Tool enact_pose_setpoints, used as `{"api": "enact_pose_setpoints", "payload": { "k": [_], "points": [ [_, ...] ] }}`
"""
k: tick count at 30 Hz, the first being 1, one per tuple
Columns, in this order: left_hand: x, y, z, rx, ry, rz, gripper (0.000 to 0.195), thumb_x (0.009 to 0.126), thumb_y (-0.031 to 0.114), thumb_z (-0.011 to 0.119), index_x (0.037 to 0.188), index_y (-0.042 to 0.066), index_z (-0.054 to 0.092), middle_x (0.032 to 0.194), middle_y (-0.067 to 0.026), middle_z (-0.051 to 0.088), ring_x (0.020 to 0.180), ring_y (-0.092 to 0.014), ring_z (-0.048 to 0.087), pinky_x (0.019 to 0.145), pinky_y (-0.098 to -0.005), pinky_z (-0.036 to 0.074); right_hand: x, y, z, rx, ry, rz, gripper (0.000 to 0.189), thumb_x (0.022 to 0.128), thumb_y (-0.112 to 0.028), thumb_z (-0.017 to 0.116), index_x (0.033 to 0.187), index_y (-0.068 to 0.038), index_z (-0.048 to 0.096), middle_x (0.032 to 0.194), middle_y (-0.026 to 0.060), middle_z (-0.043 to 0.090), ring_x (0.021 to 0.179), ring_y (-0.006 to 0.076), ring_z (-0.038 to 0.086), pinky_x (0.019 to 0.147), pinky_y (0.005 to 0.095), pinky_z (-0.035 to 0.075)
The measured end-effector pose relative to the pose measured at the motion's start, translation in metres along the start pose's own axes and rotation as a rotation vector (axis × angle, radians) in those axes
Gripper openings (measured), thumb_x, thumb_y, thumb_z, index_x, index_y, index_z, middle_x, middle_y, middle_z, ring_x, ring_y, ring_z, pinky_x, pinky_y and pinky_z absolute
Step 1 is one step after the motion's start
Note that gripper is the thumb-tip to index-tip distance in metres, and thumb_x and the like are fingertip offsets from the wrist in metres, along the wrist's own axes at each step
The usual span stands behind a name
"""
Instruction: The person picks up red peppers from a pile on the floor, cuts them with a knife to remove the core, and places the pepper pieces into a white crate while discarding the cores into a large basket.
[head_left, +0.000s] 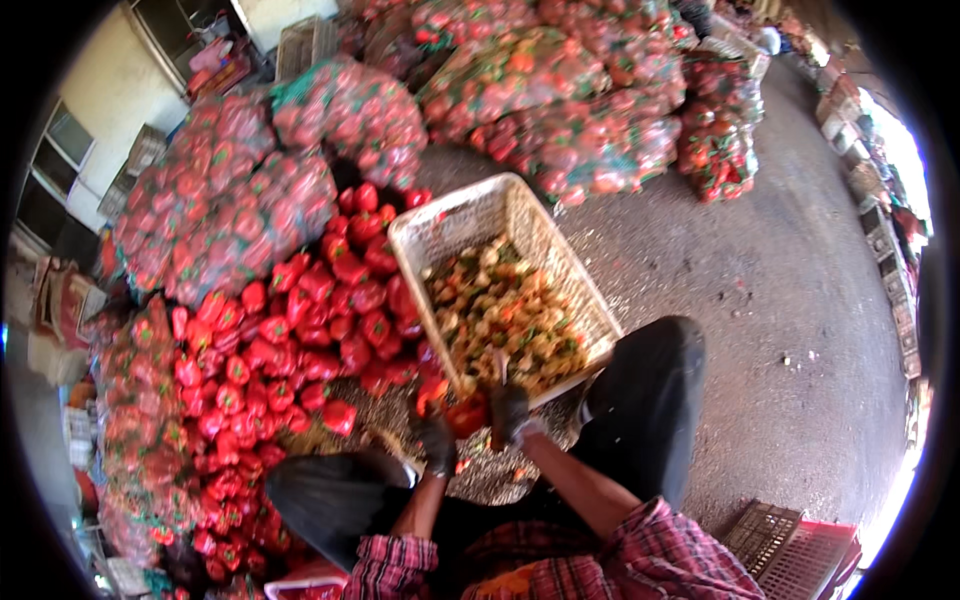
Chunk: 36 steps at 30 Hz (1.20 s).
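My left hand (436, 442), in a dark glove, grips a red bell pepper (466, 417) at the near corner of a plastic crate. An orange-red pepper piece (432, 394) shows at its fingertips. In my right hand (511, 411), also gloved, is what looks like a short knife (500, 365), blurred, its blade pointing over the crate. This hand is close against the pepper's right side. The pale crate (559, 247) leans tilted before my knees and holds a layer of pepper cores and trimmings (510, 315).
Loose red bell peppers (300, 330) are heaped to the left. Full mesh sacks (225, 202) ring the heap, and more sacks (585, 142) lie beyond the crate. Concrete floor (780, 300) stretches right. Crates (802, 555) stand behind at right; a red container (307, 586) is at lower left.
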<state>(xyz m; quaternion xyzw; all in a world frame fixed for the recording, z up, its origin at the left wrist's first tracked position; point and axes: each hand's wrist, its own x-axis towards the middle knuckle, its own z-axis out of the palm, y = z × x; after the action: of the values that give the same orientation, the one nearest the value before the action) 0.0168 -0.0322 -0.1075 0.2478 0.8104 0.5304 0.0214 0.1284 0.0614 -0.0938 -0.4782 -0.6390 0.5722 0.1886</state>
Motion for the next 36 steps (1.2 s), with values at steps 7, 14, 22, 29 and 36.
{"api": "enact_pose_setpoints", "payload": {
  "k": [7,14,22,29,36],
  "points": [
    [0.010,0.022,-0.021,-0.432,-0.067,-0.323,0.029,0.089,0.020,0.057,0.111,0.002,0.058,0.101,-0.0068,0.062,0.089,-0.016,0.056,0.080,-0.0312,0.047,0.012,0.005,-0.036,1.254,-0.012,0.518,0.035,0.094,-0.038,0.047,0.098,-0.004,0.057,0.079,0.0130,0.063,0.049,0.0178,0.053,0.042,0.0327,0.043],
    [0.013,0.068,-0.017,-0.428,-0.087,-0.163,0.032,0.090,0.025,0.058,0.114,0.004,0.059,0.101,-0.0039,0.062,0.090,-0.015,0.057,0.081,-0.0303,0.047,-0.003,0.015,-0.026,0.295,-0.282,0.034,0.040,0.087,-0.044,0.059,0.092,-0.004,0.060,0.058,0.0049,0.056,0.042,0.0141,0.049,0.040,0.0270,0.040],
    [0.026,0.014,-0.013,-0.806,0.056,-0.678,0.018,0.095,0.025,0.050,0.100,0.009,0.057,0.087,-0.0021,0.059,0.080,-0.016,0.058,0.077,-0.0308,0.051,-0.036,-0.044,0.002,0.071,-0.119,0.152,0.035,0.075,-0.026,0.075,0.090,0.003,0.064,0.058,0.0122,0.059,0.047,0.0210,0.056,0.046,0.0380,0.044],
    [0.036,0.022,-0.028,-1.231,-0.485,-0.805,0.027,0.095,0.031,0.048,0.104,0.008,0.057,0.098,-0.0056,0.063,0.091,-0.022,0.061,0.084,-0.0381,0.050,-0.027,-0.061,-0.025,-0.196,-0.195,-0.043,0.047,0.072,-0.027,0.077,0.111,-0.005,0.062,0.069,0.0154,0.062,0.064,0.0219,0.062,0.056,0.0362,0.047],
    [0.028,0.007,-0.023,-1.333,-0.293,-0.804,0.026,0.093,0.021,0.053,0.112,0.003,0.055,0.102,-0.0115,0.062,0.099,-0.028,0.060,0.091,-0.0441,0.049,-0.018,-0.053,-0.030,0.173,0.183,-0.413,0.043,0.080,-0.008,0.070,0.121,-0.004,0.055,0.091,0.0060,0.064,0.069,0.0102,0.060,0.055,0.0278,0.050]
  ]
}}
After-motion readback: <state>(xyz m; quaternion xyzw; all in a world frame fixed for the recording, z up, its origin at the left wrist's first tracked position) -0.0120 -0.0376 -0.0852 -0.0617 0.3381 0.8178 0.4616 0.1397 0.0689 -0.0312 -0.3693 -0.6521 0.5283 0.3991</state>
